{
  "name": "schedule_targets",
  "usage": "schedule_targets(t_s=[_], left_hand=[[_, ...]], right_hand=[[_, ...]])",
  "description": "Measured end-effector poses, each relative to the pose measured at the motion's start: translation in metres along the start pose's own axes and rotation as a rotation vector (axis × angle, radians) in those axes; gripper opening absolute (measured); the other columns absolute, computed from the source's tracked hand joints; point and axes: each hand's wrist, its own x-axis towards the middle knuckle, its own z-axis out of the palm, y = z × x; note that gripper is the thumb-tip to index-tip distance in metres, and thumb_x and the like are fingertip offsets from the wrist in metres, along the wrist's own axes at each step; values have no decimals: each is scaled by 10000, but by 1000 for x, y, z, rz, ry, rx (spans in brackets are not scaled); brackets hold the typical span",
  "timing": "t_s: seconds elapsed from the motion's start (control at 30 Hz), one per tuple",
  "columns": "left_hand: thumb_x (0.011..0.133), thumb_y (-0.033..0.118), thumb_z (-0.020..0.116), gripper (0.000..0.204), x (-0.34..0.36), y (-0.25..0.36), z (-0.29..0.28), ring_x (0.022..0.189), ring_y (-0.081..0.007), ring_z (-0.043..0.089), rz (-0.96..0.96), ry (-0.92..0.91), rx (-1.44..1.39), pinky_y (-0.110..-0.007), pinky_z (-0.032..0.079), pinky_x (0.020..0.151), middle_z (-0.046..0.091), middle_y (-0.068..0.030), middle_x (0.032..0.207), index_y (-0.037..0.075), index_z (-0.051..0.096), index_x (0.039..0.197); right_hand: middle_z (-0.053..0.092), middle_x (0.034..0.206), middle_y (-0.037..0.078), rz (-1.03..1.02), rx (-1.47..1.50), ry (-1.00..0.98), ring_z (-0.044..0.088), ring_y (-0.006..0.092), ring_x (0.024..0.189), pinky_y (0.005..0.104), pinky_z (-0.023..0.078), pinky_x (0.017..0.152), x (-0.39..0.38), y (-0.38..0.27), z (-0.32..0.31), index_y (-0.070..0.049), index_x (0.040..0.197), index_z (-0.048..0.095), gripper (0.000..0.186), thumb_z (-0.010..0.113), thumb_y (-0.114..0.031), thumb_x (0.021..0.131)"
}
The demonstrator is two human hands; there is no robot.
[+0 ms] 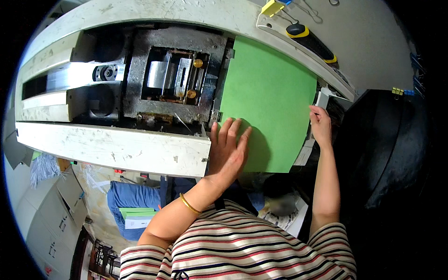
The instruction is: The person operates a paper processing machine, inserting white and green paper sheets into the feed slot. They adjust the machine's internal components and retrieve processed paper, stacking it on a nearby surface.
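Observation:
A green sheet of paper (268,100) lies across the right end of a cream machine (112,147). It may be the top of a stack; its depth is hidden. My left hand (228,151) rests at the sheet's left edge, fingers spread, fingertips beside the machine's dark metal mechanism (179,39). My right hand (321,125) is at the sheet's right edge, fingers bent together just below a white bracket (323,98). What is between those fingertips, if anything, cannot be made out.
A black and yellow utility knife (310,43) lies on the far ledge, beside a yellow binder clip (272,8). A thin metal strip (183,123) sticks up near my left hand. Below the machine is a blue cushion (133,193) with papers on it. A black cover (373,144) hangs at right.

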Motion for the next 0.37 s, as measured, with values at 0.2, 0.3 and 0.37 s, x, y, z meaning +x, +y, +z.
schedule_targets(t_s=[0.2,0.3,0.37], left_hand=[[796,158,662,508,0,0,1,1314,-346,340,0,11,-4,-550,216,1114,409,-156,1357,112,542,1288],[793,163,667,518,1,0,-2,1315,-344,339,5,-7,-6,-550,215,1115,404,-155,1360,113,540,1292],[786,173,675,529,-1,-1,3,1316,-342,339,4,3,28,-545,197,1126,384,-149,1382,119,539,1295]], right_hand=[[649,1052,116,18,-11,10,637,209,874,325,503,790,-1,-5,0,-20,1145,634,243,575,-69,915],[647,1084,121,32,-29,4,638,213,880,325,504,793,-1,-2,-1,-23,1148,635,245,575,-69,914],[641,1127,129,46,-52,-10,638,217,886,326,505,797,-2,-12,-3,-27,1144,638,243,577,-71,913]])
